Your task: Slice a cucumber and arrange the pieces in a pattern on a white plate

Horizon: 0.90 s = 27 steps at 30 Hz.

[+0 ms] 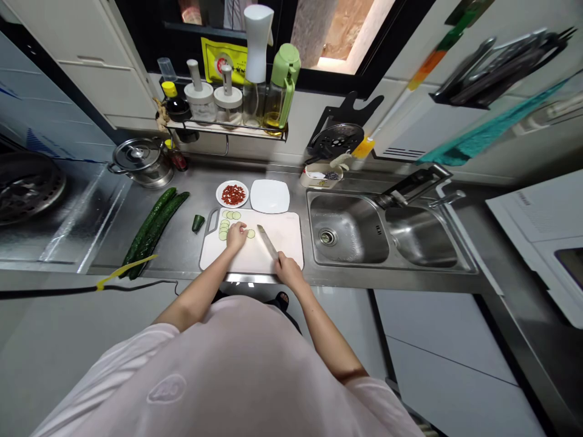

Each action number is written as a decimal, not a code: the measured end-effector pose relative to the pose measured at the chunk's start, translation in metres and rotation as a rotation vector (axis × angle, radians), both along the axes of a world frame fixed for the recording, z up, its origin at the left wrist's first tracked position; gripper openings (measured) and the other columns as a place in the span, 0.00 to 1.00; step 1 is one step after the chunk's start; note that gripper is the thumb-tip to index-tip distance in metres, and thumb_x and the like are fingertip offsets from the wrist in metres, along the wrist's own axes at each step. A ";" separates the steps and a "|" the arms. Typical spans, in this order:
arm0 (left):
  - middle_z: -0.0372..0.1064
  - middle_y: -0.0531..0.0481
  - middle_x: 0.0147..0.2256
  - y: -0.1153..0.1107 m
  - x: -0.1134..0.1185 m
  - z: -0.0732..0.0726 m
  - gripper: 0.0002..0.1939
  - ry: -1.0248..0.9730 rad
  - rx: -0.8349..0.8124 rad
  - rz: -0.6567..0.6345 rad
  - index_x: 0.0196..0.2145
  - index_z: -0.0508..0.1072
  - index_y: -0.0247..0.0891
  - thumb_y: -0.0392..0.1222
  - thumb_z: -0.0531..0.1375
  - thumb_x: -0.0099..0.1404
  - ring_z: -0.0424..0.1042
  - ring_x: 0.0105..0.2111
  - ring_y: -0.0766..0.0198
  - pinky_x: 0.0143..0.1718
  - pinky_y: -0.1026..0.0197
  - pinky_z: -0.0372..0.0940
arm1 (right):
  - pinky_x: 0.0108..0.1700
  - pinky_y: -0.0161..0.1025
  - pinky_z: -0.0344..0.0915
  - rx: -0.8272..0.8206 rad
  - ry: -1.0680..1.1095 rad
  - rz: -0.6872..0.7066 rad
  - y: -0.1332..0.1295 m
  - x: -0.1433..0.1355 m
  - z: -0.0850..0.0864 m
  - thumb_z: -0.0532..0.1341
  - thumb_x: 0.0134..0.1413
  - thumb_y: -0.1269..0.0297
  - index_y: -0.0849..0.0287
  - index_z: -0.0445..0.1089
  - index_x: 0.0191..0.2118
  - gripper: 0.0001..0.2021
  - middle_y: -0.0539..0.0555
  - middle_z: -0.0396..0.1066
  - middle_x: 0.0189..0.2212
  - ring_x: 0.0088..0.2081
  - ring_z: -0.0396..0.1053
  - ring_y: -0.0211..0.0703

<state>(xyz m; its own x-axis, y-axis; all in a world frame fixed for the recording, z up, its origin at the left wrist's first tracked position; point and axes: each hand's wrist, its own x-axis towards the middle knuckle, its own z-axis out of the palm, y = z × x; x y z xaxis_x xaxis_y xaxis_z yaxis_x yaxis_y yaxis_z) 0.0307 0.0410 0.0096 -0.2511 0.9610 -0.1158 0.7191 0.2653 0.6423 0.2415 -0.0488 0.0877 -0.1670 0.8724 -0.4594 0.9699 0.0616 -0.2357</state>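
We found the right hand [288, 267] gripping a kitchen knife [268, 242], left hand [235, 237] grasp unclear, and judged the cucumber slices [223, 230] slippery, best rim-held.

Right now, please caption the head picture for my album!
Right hand holds a knife, left hand near cucumber slices on a cutting board.

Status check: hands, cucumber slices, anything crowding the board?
Right hand gripping knife. Left hand beside cucumber slices on cutting board, grip unclear. White plate and dish of red pieces at board's far edge.
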 end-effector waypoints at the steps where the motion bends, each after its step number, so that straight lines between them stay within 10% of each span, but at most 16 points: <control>1: 0.66 0.50 0.33 0.000 0.000 0.000 0.10 0.001 -0.005 0.002 0.38 0.70 0.39 0.38 0.56 0.57 0.67 0.35 0.63 0.38 0.62 0.60 | 0.35 0.35 0.55 -0.003 -0.002 0.016 -0.001 -0.001 0.001 0.44 0.64 0.60 0.57 0.59 0.48 0.13 0.58 0.71 0.37 0.38 0.68 0.45; 27: 0.66 0.50 0.32 0.006 -0.002 -0.012 0.08 0.012 -0.032 0.015 0.36 0.71 0.41 0.37 0.57 0.58 0.67 0.33 0.63 0.36 0.63 0.59 | 0.36 0.38 0.58 -0.076 -0.062 0.167 0.002 -0.010 0.001 0.47 0.59 0.70 0.57 0.57 0.48 0.12 0.59 0.70 0.37 0.39 0.69 0.49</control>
<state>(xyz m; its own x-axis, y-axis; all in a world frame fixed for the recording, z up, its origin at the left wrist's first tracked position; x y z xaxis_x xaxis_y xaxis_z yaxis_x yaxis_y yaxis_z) 0.0286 0.0474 -0.0023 -0.2670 0.9529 -0.1436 0.7228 0.2966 0.6242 0.2317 -0.0465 0.0888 -0.2760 0.7972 -0.5369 0.9604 0.2073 -0.1860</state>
